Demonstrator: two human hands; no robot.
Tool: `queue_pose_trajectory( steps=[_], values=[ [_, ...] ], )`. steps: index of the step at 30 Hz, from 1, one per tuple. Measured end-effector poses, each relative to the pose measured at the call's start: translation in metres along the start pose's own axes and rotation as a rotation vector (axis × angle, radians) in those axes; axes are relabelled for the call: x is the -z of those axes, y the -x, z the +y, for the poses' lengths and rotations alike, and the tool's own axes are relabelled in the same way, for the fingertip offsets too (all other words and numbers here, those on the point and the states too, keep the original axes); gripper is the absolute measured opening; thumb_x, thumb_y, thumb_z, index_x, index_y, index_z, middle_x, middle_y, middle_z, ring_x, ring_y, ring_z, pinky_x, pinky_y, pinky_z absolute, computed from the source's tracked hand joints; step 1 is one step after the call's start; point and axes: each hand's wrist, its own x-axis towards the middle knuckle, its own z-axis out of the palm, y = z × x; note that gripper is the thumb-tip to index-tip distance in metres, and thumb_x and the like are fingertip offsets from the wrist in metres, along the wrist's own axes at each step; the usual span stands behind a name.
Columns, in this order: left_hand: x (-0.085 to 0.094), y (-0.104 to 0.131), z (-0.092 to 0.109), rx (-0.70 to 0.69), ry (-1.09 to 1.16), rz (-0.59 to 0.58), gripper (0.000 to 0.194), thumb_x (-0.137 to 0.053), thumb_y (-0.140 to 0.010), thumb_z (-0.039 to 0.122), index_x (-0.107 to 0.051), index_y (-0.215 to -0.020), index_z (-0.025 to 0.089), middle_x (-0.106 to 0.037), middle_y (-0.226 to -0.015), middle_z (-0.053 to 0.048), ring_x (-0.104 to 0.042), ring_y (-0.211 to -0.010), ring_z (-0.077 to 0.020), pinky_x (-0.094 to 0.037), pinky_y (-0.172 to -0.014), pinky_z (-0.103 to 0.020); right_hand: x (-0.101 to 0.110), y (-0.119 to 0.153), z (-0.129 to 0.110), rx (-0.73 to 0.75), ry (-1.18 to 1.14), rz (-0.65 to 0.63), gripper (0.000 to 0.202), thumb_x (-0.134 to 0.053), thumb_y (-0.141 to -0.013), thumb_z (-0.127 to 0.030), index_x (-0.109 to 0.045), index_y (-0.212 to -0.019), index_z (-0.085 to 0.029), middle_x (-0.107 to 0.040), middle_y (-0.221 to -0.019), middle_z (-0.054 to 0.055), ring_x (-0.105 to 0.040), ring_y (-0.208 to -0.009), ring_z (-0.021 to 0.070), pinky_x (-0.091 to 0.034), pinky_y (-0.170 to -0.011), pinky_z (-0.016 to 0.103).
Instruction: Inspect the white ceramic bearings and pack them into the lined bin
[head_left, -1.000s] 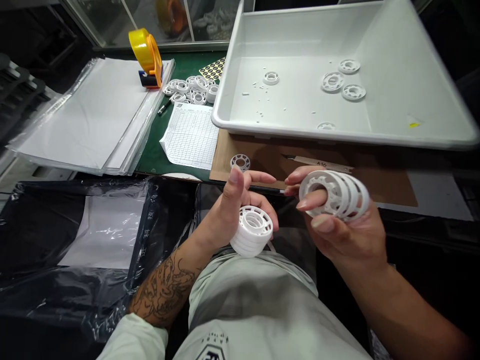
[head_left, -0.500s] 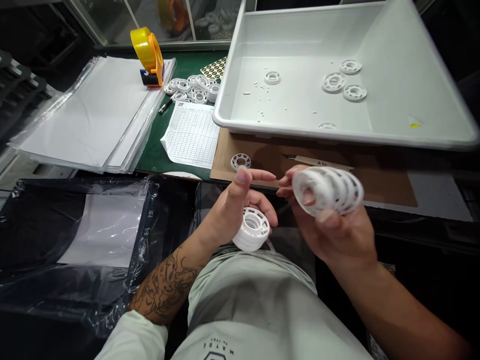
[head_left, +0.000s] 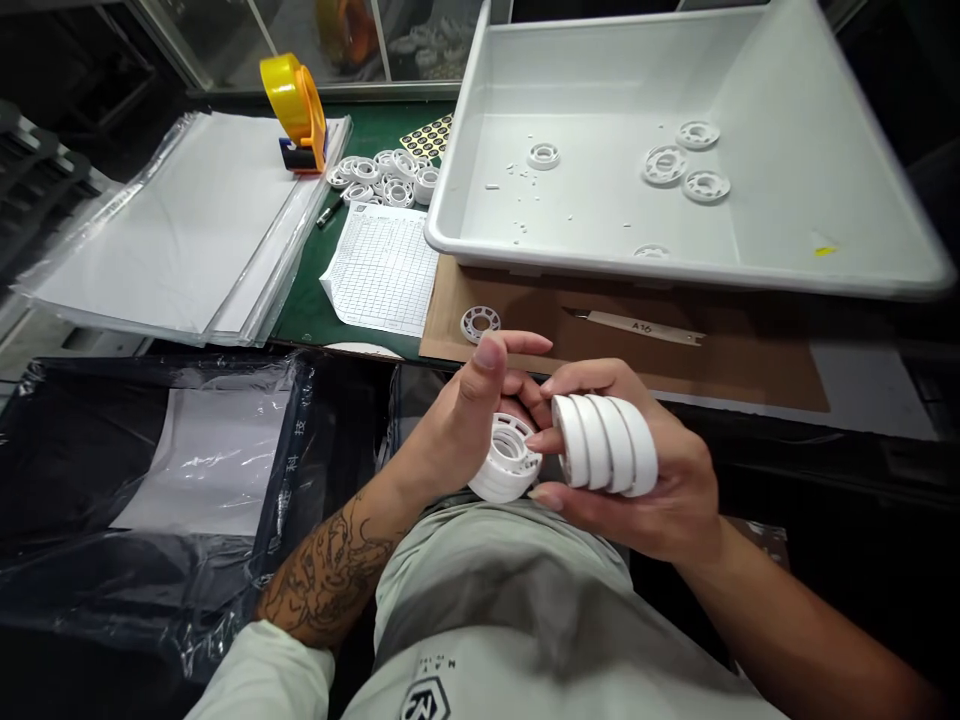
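My left hand [head_left: 480,410] cups a short stack of white plastic slotted rings [head_left: 506,465], its thumb and index finger stretched out above them. A longer row of several white rings [head_left: 606,445] sits on the fingers of my right hand [head_left: 667,480], turned on its side. One right fingertip pokes out through the row's centre and meets the left stack's face; the right thumb lies below, close to that stack. Just beyond my left hand, a single slotted ring [head_left: 480,322] lies flat on the brown cardboard [head_left: 525,350].
A large white tray [head_left: 675,270] holds several loose rings and small white scraps. Before it lies a craft knife [head_left: 637,328]. Leftward are a printed form [head_left: 386,270], a ring pile [head_left: 386,178], a tape dispenser [head_left: 300,115], bagged sheets [head_left: 172,220] and a plastic-lined box [head_left: 210,450].
My right hand has swung left and slightly down, turning its row of rings sideways against the left stack. The left hand has barely moved. The craft knife is now uncovered.
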Motion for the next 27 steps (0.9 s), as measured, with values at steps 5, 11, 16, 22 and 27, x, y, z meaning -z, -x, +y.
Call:
queue_pose_trajectory(
  steps=[5, 11, 16, 22, 27],
  values=[
    [-0.001, 0.001, 0.001, -0.003, -0.020, -0.005, 0.076, -0.050, -0.087, 0.090, -0.062, -0.122, 0.023, -0.066, -0.074, 0.000, -0.058, -0.051, -0.0148, -0.044, -0.046, -0.025, 0.002, -0.001, -0.002, 0.058, 0.111, 0.039, 0.021, -0.090, -0.091, -0.024, -0.084, -0.111, -0.023, -0.061, -0.121, 0.010, -0.067, -0.106, 0.0275, -0.065, -0.091, 0.038],
    [-0.002, 0.001, 0.001, -0.026, -0.020, 0.032, 0.074, -0.050, -0.088, 0.088, -0.065, -0.118, 0.022, -0.066, -0.075, 0.001, -0.055, -0.051, -0.0116, -0.042, -0.046, -0.023, 0.003, 0.001, 0.001, 0.189, 0.304, -0.044, 0.018, -0.090, -0.091, -0.024, -0.080, -0.106, -0.020, -0.059, -0.118, 0.011, -0.065, -0.104, 0.0303, -0.064, -0.084, 0.042],
    [-0.002, 0.002, 0.001, -0.054, -0.021, 0.019, 0.071, -0.052, -0.090, 0.085, -0.065, -0.118, 0.022, -0.067, -0.076, 0.001, -0.058, -0.053, -0.0116, -0.043, -0.049, -0.023, 0.002, 0.000, 0.004, 0.225, 0.327, -0.081, 0.017, -0.091, -0.090, -0.025, -0.079, -0.102, -0.021, -0.060, -0.117, 0.011, -0.065, -0.105, 0.0316, -0.065, -0.086, 0.048],
    [-0.002, 0.002, 0.001, -0.051, -0.046, 0.016, 0.075, -0.049, -0.088, 0.088, -0.064, -0.121, 0.023, -0.066, -0.077, 0.002, -0.055, -0.052, -0.0122, -0.043, -0.050, -0.025, -0.001, -0.001, 0.007, 0.219, 0.287, -0.066, 0.024, -0.092, -0.089, -0.024, -0.080, -0.109, -0.021, -0.057, -0.118, 0.011, -0.065, -0.105, 0.0312, -0.065, -0.085, 0.045],
    [-0.004, 0.005, 0.010, -0.024, -0.066, 0.061, 0.077, -0.055, -0.085, 0.089, -0.066, -0.121, 0.023, -0.066, -0.079, 0.000, -0.058, -0.059, -0.0153, -0.046, -0.054, -0.027, 0.001, -0.001, 0.009, 0.233, 0.284, -0.123, 0.018, -0.089, -0.093, -0.025, -0.077, -0.104, -0.018, -0.056, -0.121, 0.012, -0.063, -0.110, 0.0309, -0.064, -0.090, 0.045]
  ],
)
